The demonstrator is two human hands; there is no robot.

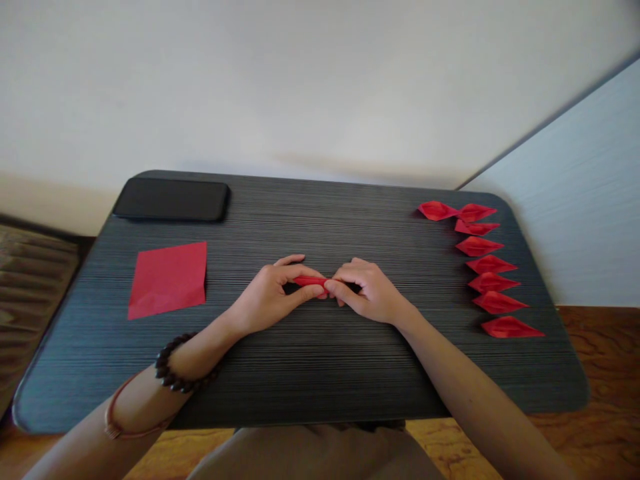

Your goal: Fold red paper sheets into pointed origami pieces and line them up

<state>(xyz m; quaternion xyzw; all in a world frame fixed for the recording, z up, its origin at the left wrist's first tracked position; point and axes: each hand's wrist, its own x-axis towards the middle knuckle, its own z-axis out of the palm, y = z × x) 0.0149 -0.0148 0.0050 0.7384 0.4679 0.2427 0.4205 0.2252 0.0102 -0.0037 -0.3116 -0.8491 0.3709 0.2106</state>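
Note:
Between my two hands, over the middle of the dark table (pixel 325 373), is a small folded piece of red paper (pixel 309 281). My left hand (pixel 273 293) pinches it between thumb and fingers. My right hand (pixel 367 290) pinches its right end, thumb towards me. The fingers cover much of the paper, so its full folded shape is hidden. To the left lies a flat red paper square (pixel 169 280). Along the right side stands a column of folded red paper boats (pixel 493 283), several in number, with two at the top touching end to end.
A black phone (pixel 171 199) lies flat at the table's back left corner. Behind the table rises a pale wall (pixel 300 87), with a light panel (pixel 585 180) on the right. Wooden floor (pixel 600 373) shows past the right edge, and a brown pleated surface (pixel 35 293) at the left.

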